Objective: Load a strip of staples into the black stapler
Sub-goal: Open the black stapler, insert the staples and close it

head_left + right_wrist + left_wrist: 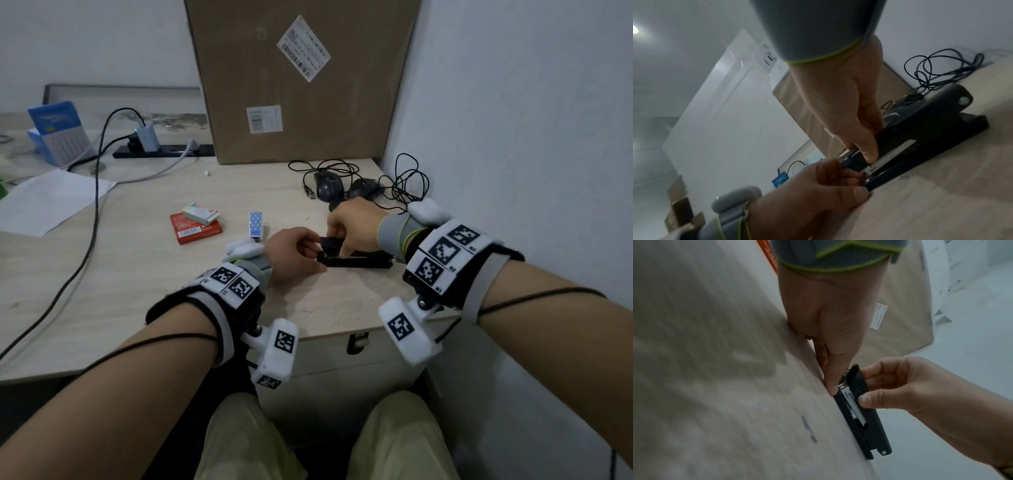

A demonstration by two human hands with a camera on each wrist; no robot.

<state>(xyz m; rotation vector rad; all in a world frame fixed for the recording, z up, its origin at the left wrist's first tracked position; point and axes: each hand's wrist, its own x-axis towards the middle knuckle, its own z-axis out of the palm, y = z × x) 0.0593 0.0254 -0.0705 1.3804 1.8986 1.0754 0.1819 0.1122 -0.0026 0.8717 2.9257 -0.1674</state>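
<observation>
The black stapler (356, 261) lies on the desk with its front end pointing left. My right hand (337, 244) pinches the front of its black top cover (856, 379), thumb on one side and fingers on the other. The cover is lifted slightly off the silver magazine rail (893, 153). My left hand (317, 253) has curled fingers at the stapler's front tip and holds the base end there (857, 181). I cannot make out a loose staple strip. A red staple box (197, 232) with a small pale box (200, 212) on it lies to the left.
A blue dotted case (256, 224) lies just behind my left hand. Two mice (329, 186) and tangled cables sit behind the stapler, by the right wall. A large cardboard box (301, 78) stands at the back. Power strip (164, 150) and paper (51, 202) lie left.
</observation>
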